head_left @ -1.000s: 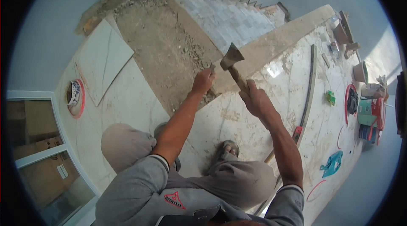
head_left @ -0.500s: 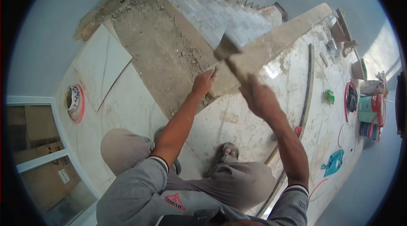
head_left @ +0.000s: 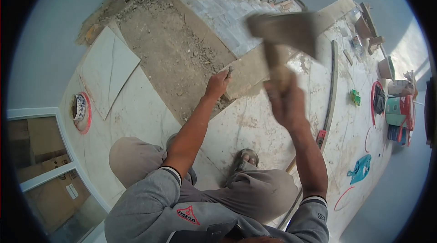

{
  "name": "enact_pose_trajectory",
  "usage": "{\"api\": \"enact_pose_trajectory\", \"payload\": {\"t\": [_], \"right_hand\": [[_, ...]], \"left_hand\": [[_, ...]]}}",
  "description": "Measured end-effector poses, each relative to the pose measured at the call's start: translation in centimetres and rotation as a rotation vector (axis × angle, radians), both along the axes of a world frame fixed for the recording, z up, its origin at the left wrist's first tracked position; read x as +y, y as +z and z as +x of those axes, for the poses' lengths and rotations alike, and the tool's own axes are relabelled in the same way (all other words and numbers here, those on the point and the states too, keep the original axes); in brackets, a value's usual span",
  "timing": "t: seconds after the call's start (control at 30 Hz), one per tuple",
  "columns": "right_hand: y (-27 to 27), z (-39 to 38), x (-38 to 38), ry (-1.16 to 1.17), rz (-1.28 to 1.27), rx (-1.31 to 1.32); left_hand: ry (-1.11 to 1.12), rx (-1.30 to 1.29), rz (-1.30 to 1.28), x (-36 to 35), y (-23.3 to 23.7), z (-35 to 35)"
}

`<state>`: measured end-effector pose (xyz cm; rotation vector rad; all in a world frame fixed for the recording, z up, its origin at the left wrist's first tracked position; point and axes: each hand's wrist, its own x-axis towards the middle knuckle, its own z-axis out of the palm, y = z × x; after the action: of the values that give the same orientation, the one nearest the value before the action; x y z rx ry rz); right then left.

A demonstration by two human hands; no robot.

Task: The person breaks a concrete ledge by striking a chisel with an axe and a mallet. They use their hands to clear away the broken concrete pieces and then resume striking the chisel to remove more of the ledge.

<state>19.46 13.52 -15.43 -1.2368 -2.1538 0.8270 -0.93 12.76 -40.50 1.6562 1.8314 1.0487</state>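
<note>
My right hand (head_left: pixel 287 102) is closed round the wooden handle of a hatchet (head_left: pixel 284 31), raised high; its broad metal head is blurred by motion. Lower and to the left, my left hand (head_left: pixel 217 83) grips a chisel (head_left: pixel 230 71), whose rounded metal top sticks out above the fingers. The rest of the chisel is hidden by the hand. It stands at the corner of the rough bare floor strip (head_left: pixel 159 47), beside a smooth cement ledge (head_left: pixel 248 72). The hatchet head is well apart from the chisel.
Tiled stairs (head_left: pixel 214 13) drop away beyond the ledge. A loose marble-look tile (head_left: pixel 109 67) lies at left, near a roll of tape (head_left: pixel 79 108). A long metal bar (head_left: pixel 334 74), a blue plastic bag (head_left: pixel 359 170) and buckets (head_left: pixel 398 111) lie or stand at right.
My right hand has lifted the hatchet up and to the right, away from the chisel. My left hand has stayed nearly in place, and the chisel's top now shows more clearly.
</note>
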Motion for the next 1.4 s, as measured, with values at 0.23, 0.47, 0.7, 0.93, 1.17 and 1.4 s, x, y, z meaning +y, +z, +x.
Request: {"api": "enact_pose_trajectory", "payload": {"t": [0.23, 0.47, 0.7, 0.93, 1.17, 1.4], "right_hand": [[-9.8, 1.9, 1.1, 0.198, -0.068, -0.432], [-0.1, 0.6, 0.0, -0.024, 0.111, 0.447], [-6.9, 1.0, 2.4, 0.202, -0.228, -0.420], [-0.2, -0.6, 1.7, 0.079, 0.247, 0.722], [-1.6, 1.3, 1.6, 0.150, -0.105, -0.348], [-8.9, 2.0, 2.2, 0.283, 0.466, 0.231]], "left_hand": [[0.002, -0.003, 0.075, -0.4, -0.1, 0.3], [-0.007, 0.004, -0.053, -0.1, 0.9, 0.4], [0.001, 0.065, 0.009, 0.3, -0.9, 0.1], [-0.008, -0.060, -0.038, 0.1, 0.7, 0.2], [0.029, 0.068, 0.050, 0.5, -1.7, 0.5], [-0.016, -0.014, -0.063, 0.4, 0.8, 0.4]]}}
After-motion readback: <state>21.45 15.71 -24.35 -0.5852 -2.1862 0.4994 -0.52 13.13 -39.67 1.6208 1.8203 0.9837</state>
